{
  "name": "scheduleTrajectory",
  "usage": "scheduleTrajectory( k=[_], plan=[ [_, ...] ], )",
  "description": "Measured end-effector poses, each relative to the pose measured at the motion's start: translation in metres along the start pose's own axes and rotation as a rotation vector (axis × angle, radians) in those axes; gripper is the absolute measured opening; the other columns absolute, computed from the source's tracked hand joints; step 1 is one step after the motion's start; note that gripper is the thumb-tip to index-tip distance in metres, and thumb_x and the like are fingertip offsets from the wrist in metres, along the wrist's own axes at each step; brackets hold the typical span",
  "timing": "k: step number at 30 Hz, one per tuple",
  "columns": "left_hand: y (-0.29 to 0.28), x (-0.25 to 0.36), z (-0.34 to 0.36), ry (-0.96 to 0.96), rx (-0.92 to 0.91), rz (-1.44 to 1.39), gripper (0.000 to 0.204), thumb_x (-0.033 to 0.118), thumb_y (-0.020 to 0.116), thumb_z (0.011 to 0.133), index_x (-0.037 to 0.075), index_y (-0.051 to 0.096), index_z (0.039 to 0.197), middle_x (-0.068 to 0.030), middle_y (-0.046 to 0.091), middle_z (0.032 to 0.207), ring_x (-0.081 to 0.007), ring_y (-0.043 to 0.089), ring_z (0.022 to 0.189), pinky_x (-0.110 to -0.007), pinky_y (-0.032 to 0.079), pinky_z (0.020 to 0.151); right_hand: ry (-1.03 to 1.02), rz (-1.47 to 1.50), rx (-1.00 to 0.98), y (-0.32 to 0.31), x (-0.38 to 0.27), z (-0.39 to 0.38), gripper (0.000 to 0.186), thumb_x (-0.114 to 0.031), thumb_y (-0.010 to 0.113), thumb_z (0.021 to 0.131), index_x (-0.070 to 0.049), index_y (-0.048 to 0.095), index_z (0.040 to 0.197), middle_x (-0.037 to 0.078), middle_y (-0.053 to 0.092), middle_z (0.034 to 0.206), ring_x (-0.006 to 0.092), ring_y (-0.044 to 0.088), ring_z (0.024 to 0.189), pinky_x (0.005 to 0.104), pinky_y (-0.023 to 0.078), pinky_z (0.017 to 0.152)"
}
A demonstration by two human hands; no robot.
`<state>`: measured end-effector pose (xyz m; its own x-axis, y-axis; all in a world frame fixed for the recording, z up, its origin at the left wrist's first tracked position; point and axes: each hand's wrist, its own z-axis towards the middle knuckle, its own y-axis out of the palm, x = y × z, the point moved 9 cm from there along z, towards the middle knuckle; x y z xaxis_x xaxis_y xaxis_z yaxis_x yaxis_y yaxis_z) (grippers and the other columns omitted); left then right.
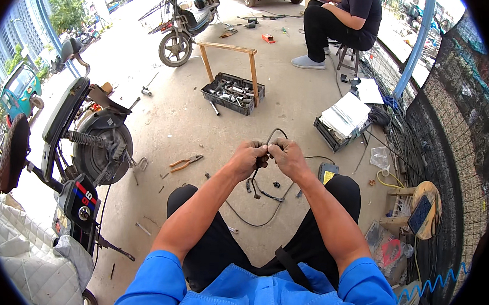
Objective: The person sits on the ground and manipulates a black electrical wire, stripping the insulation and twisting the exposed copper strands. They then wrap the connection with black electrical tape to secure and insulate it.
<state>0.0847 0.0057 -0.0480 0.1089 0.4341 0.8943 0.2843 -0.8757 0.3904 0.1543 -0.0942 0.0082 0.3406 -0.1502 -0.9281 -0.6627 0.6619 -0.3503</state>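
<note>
Both hands meet in front of my knees on a thin black cable (280, 130). My left hand (248, 158) is closed, fingertips pinching the cable. Right beside it, my right hand (289, 159) is pinched on the cable too, the fingertips of both hands touching. The cable arches up above my hands, and a length with a small connector (256, 196) hangs below the left one. What lies exactly between the fingertips is hidden. Orange-handled pliers (186, 161) rest on the concrete left of my left forearm. Near my right knee stands a grey box with a yellow label (327, 171).
A black crate (235, 102) full of metal tools stands ahead, under a wooden handle. Papers (345, 115) cover another crate to the right. An electric scooter (94, 147) is close at left. Someone sits on a stool (348, 60) at far right. A phone (420, 214) lies on a wooden stool.
</note>
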Motion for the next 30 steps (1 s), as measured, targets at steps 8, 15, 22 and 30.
scheduleTrajectory(
  k=[8,15,22,30],
  plan=[
    [-0.003,-0.002,0.004,0.045,-0.011,-0.013,0.021,0.019,0.051,0.102,0.0,0.058,0.106,-0.0053,0.064,0.097,-0.0133,0.057,0.08,-0.03,0.044,0.071,0.03,0.147,0.047,0.01,0.011,0.002,0.026,-0.021,0.059,0.086,0.004,0.066,0.083,0.011,0.064,0.069,0.0166,0.06,0.066,0.0337,0.049,0.063],
    [-0.001,0.01,0.001,0.19,0.109,0.028,0.017,0.015,0.053,0.101,0.0,0.06,0.104,-0.0033,0.061,0.087,-0.0103,0.051,0.072,-0.027,0.041,0.066,0.09,0.275,0.104,0.01,0.013,0.003,0.024,-0.019,0.059,0.087,0.002,0.065,0.078,0.008,0.063,0.068,0.0121,0.056,0.061,0.0314,0.046,0.056],
    [0.006,0.02,-0.006,0.268,0.141,0.102,0.016,0.011,0.053,0.1,-0.002,0.061,0.102,-0.0026,0.059,0.083,-0.0093,0.046,0.068,-0.026,0.038,0.064,0.133,0.45,0.125,0.011,0.006,-0.005,0.023,-0.016,0.058,0.087,0.003,0.064,0.076,0.007,0.062,0.065,0.0121,0.055,0.058,0.0303,0.043,0.051],
    [0.012,0.025,-0.004,0.342,0.112,0.118,0.015,0.013,0.058,0.099,0.0,0.063,0.092,0.0005,0.057,0.075,-0.0088,0.044,0.065,-0.025,0.038,0.061,0.185,0.407,0.22,0.006,0.019,-0.002,0.024,-0.016,0.059,0.085,0.003,0.065,0.073,0.008,0.061,0.062,0.0136,0.055,0.054,0.0326,0.042,0.048]
  ],
)
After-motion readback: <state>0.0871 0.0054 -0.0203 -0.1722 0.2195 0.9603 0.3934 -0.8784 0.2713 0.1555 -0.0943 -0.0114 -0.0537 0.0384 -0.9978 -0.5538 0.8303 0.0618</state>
